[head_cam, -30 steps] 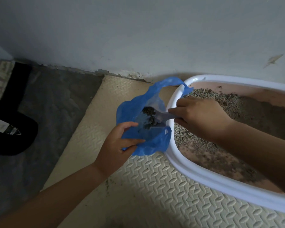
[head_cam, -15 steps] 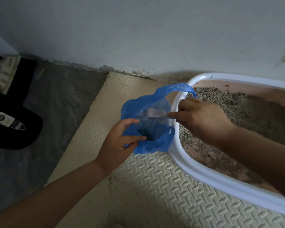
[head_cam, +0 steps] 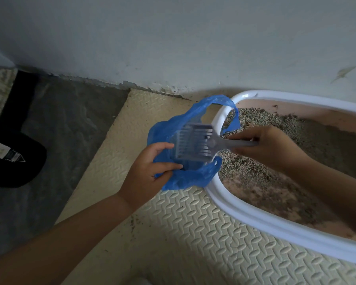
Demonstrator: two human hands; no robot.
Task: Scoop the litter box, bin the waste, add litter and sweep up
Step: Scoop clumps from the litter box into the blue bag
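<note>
Item: slotted scoop (head_cam: 193, 144). The right hand (head_cam: 269, 147) grasps its handle. Its long axis runs left to right across the left end of the litter box (head_cam: 255, 219) rim, with the head over the blue bag (head_cam: 185, 179).
Bag: on the foam mat (head_cam: 193, 233), touching the box. The left hand (head_cam: 150, 171) pinches its mouth wide.
Scoop apparently empty; view dim.
Litter (head_cam: 255, 124) lies rightward, nearer the right hand.
</note>
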